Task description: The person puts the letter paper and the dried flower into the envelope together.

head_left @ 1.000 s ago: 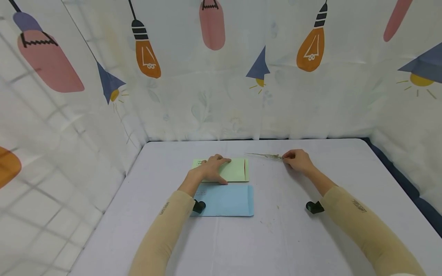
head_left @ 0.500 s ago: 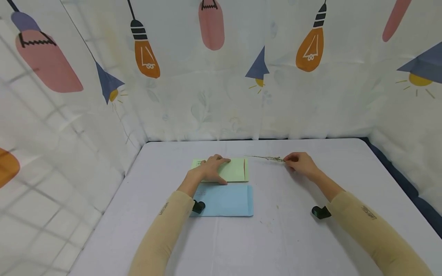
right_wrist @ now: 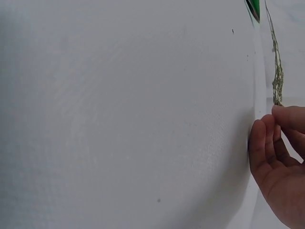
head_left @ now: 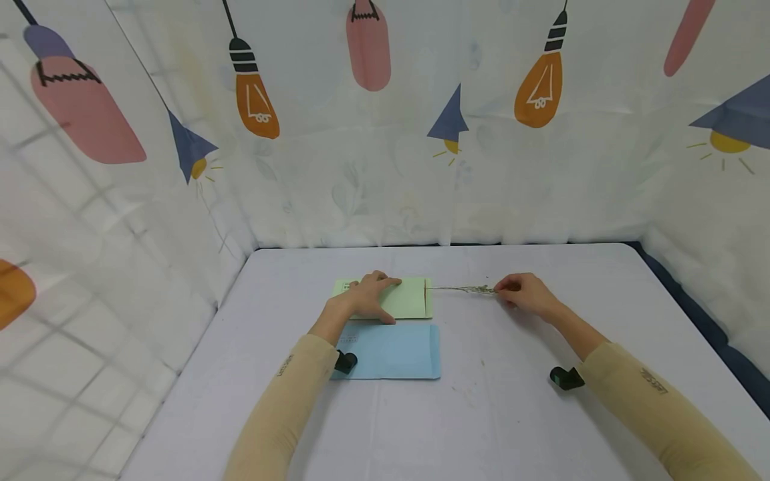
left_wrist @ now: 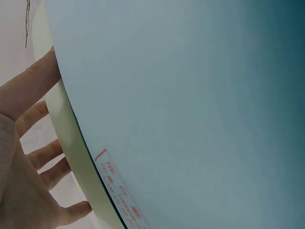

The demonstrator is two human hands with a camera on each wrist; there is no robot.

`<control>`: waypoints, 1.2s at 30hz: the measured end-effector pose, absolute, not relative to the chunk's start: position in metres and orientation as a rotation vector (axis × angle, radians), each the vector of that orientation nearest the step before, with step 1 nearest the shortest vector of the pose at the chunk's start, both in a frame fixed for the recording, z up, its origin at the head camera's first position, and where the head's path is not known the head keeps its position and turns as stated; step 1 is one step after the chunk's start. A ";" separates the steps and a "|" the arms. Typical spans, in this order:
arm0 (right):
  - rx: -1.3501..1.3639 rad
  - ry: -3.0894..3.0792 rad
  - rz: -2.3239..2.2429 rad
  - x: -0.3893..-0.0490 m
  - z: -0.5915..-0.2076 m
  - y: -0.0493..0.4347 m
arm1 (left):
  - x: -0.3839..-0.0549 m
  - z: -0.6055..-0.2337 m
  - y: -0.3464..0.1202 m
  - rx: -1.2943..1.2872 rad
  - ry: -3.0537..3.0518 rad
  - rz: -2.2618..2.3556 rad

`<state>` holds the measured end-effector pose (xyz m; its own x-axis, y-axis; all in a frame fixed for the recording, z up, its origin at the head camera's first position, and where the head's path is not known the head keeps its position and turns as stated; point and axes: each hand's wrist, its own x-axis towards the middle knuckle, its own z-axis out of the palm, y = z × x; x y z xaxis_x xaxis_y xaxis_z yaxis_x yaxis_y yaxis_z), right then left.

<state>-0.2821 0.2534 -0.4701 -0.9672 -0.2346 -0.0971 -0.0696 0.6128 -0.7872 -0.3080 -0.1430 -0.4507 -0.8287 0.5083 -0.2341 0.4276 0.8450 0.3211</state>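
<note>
A pale green envelope (head_left: 412, 302) lies flat near the middle of the table in the head view. My left hand (head_left: 368, 298) rests on its left half with the fingers spread. Just in front of it is a light blue envelope (head_left: 391, 354), which fills most of the left wrist view. To the right, my right hand (head_left: 526, 294) pinches a thin dried flower sprig (head_left: 476, 289) between thumb and fingers. The sprig's stems point left, and their tips reach the green envelope's right end; whether they are inside cannot be told. In the right wrist view the bushy end of the sprig (right_wrist: 278, 86) sits at my fingertips.
A white table (head_left: 481, 414) carries both envelopes, with a few tiny crumbs (head_left: 463, 391) on it. Printed white curtains (head_left: 385, 167) hang behind the table and at its sides. Small black wrist cameras (head_left: 567, 378) sit at both sleeves.
My right hand has moved slightly toward me, bringing the sprig down level with the green envelope's right end. The left hand and both envelopes have stayed in place.
</note>
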 end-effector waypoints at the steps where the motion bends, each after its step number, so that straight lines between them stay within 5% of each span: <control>1: -0.256 2.649 -1.272 -0.281 -0.470 0.254 | -0.308 -0.451 -0.143 0.707 2.711 0.365; 36: -0.419 2.630 -1.290 -0.283 -0.467 0.221 | -0.306 -0.452 -0.141 0.685 2.710 0.376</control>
